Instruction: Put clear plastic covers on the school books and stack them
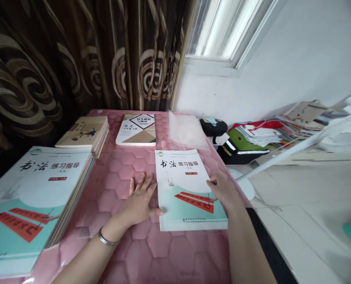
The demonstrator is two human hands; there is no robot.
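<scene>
Fingers of both hands lie spread, steadying the workbook [187,189], its long axis pointing away.

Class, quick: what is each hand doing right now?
Left hand: open, flat on the table, thumb touching the book.
Right hand: fingers on the book's right edge.

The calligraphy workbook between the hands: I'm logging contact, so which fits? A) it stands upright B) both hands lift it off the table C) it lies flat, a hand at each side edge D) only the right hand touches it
C: the workbook lies flat on the pink table, with the left hand flat at its left edge and the right hand on its right edge.
</scene>
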